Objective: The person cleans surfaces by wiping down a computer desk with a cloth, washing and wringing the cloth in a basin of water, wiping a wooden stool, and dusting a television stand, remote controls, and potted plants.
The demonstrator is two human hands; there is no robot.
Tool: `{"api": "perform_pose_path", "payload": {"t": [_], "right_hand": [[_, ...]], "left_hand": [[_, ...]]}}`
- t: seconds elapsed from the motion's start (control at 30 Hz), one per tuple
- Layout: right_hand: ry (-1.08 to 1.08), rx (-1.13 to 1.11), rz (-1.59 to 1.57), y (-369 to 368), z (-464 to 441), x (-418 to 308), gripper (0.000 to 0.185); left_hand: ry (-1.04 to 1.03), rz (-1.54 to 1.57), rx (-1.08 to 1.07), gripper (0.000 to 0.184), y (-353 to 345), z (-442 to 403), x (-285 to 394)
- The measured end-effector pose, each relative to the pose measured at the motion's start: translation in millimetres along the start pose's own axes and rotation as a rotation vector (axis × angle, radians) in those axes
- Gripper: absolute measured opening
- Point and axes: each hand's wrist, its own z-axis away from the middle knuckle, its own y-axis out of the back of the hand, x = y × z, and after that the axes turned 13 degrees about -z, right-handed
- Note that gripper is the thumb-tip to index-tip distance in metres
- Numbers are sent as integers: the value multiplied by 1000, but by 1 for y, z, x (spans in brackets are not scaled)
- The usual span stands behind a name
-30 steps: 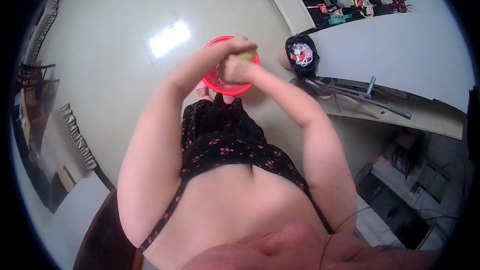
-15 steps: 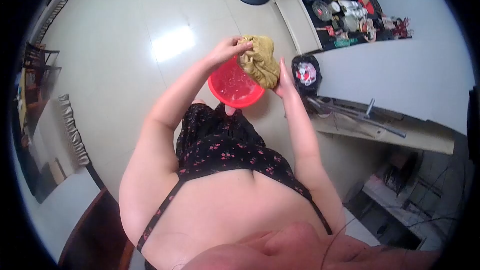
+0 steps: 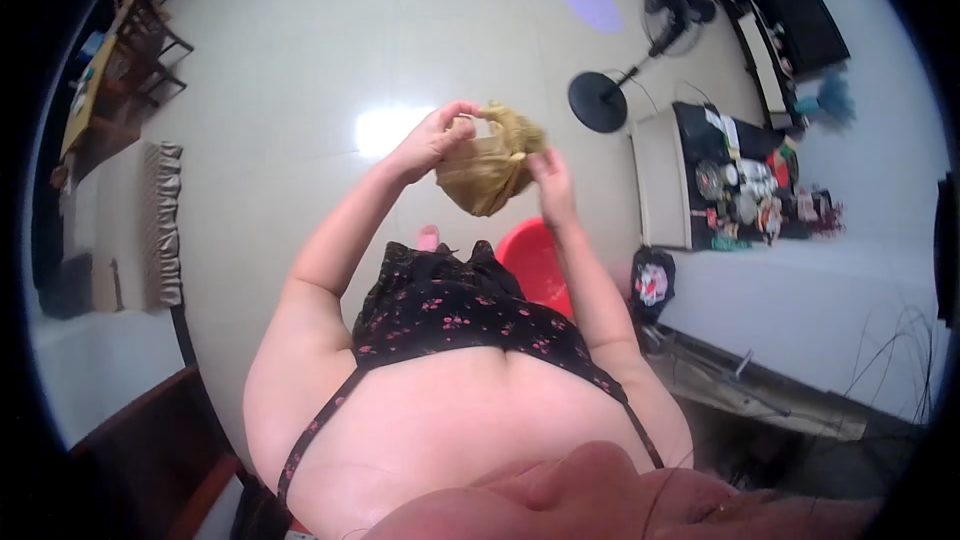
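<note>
My left hand (image 3: 437,143) pinches the edge of a mustard-yellow piece of cloth (image 3: 483,180) between thumb and fingers. At the cloth's other side my right hand (image 3: 552,185) is closed on its edge. The cloth is bunched and partly spread between the hands, with a gap near its top; motion blurs it, so its exact kind is unclear. Below and to the right, a red plastic basin (image 3: 530,258) stands on the floor, partly hidden by my right forearm and my clothes.
A standing fan (image 3: 598,102) is on the tiled floor ahead right. Beside it, a low cabinet (image 3: 662,185) carries several jars and bottles. A black bag of rubbish (image 3: 652,280) sits near the right wall. Wooden chairs (image 3: 150,45) and a cloth-edged seat (image 3: 168,225) stand to the left.
The cloth has moved from above the basin to the left and been opened out from a compact bundle. My view has turned left and up, so the basin appears lower and further right.
</note>
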Motion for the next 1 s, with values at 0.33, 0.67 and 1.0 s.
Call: {"api": "perform_pose_path", "payload": {"t": [0.33,0.67,1.0], "right_hand": [[-198,-535,-1048,-67,-95,-51,46],[555,36,524,-81,-89,-70,37],[557,198,936,12,-108,-66,35]], "left_hand": [[-207,-415,100,57,95,4,23],[-109,3,349,23,54,-58,46],[9,413,160,28,23,-87,96]]}}
